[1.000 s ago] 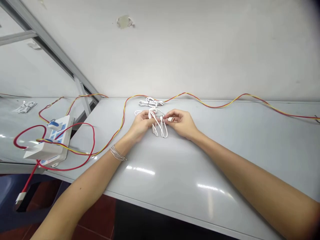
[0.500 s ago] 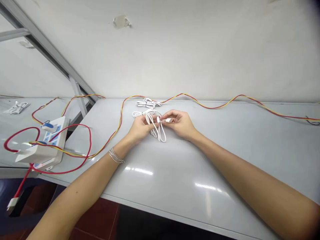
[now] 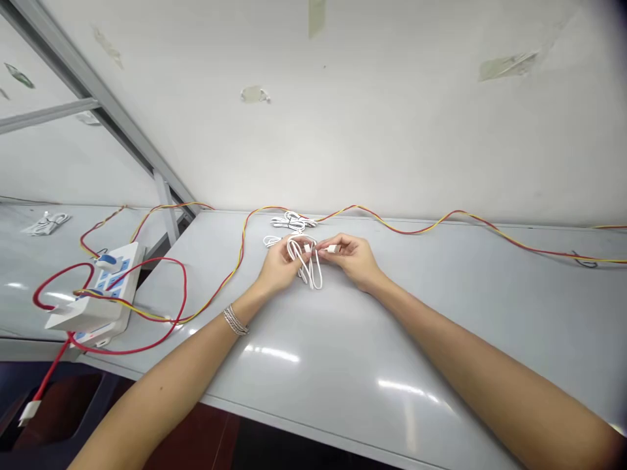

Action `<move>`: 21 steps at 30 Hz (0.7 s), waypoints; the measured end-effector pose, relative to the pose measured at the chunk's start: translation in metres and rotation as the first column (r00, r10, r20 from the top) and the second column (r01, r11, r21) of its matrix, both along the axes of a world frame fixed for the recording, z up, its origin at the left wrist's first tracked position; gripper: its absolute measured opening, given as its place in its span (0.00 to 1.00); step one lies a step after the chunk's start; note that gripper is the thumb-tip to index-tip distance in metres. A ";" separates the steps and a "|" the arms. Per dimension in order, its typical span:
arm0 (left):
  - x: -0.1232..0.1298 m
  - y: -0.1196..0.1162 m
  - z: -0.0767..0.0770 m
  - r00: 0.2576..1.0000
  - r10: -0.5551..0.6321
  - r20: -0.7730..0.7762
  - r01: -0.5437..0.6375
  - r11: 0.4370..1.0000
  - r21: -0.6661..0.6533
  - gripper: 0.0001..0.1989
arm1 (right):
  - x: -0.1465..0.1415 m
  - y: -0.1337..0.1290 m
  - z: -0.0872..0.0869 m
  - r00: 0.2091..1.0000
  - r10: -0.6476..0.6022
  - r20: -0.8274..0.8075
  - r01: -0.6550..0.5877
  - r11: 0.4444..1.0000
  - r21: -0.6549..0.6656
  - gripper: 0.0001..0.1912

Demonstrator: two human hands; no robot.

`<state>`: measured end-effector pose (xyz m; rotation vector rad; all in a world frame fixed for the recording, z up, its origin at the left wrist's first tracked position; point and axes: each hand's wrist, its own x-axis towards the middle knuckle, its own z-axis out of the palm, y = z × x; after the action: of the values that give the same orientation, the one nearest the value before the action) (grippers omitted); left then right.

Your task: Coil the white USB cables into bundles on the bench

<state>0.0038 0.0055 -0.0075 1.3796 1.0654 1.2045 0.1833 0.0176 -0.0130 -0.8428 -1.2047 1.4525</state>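
Note:
My left hand (image 3: 283,262) pinches a white USB cable (image 3: 313,279), whose loops hang below the fingers over the grey table. One small white connector shows at its fingertips. Close beside it on the right, my right hand (image 3: 353,259) has thumb and fingers closed on the same cable's other end, and a white plug (image 3: 334,249) sticks out between them. The fingertips of both hands nearly meet. Just behind the left hand lie coiled white cables (image 3: 294,222) with a dark tie, one coil partly hidden by that hand.
A white power strip (image 3: 122,281) with blue sockets stands at the left, holding plugs and a white adapter (image 3: 81,314). A red cable (image 3: 184,287) loops from it. Red-yellow twisted wire (image 3: 416,232) runs along the wall. Another white cable bundle (image 3: 48,224) lies far left, beyond a metal frame (image 3: 122,134).
The camera view has tilted up a little, so everything sits lower in the picture. Both hands keep their hold on the white cable, with barely any shift between them.

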 end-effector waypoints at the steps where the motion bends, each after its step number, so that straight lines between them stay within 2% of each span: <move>1: -0.001 0.001 0.000 1.000 0.024 -0.011 -0.024 0.999 0.022 0.19 | 0.000 -0.001 0.001 1.000 -0.010 -0.012 0.010 1.000 -0.020 0.19; 5: -0.003 0.003 0.002 0.992 0.124 0.037 -0.126 0.990 0.061 0.19 | -0.002 -0.002 0.003 0.998 -0.061 -0.001 0.061 0.997 -0.053 0.20; 9: -0.002 0.002 0.008 0.983 0.148 0.112 -0.158 0.984 0.083 0.19 | -0.002 -0.001 0.002 0.997 -0.014 0.077 0.019 0.998 -0.057 0.21; 17: 0.001 -0.004 0.012 0.991 0.039 0.129 -0.053 0.992 0.113 0.19 | -0.003 -0.005 0.001 0.971 0.109 0.212 -0.114 0.993 0.010 0.18; 21: -0.003 -0.003 0.010 0.984 -0.038 0.172 0.022 0.996 0.091 0.17 | -0.003 -0.005 0.002 0.953 0.079 0.292 -0.104 0.992 0.070 0.17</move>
<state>0.0010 0.0021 0.0025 1.3268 0.8755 1.3373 0.1807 0.0124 -0.0112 -0.9753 -1.5314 1.3732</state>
